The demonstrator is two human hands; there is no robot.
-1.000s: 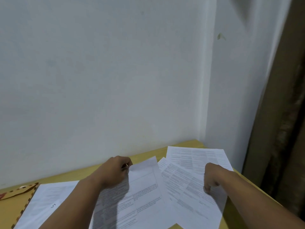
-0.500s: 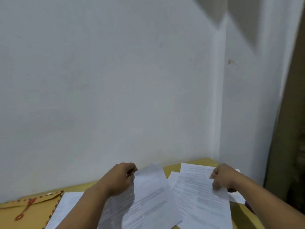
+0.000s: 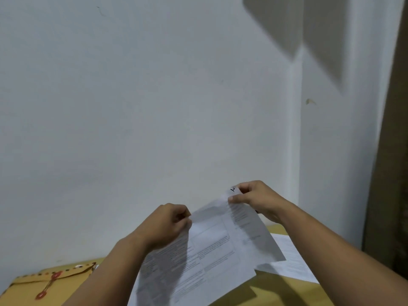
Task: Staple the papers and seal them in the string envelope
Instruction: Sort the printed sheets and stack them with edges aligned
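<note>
White printed papers [image 3: 212, 246]; tan envelope [image 3: 44, 288], red string; yellow table [image 3: 287, 290].

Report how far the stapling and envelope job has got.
Done: nothing stapled that shows.
In hand: left hand and right hand pinch lifted papers, gathering them.
Left: a loose sheet lies on the table; no stapler shows; string envelope untouched.

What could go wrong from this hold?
1. Both hands, left hand and right hand, pinch only the top edge of the sheets; the lower part hangs loose, so the sheets may fan out of line before stapling.
2. One sheet lies on the table and could be missed.
3. No stapler is in view.
</note>
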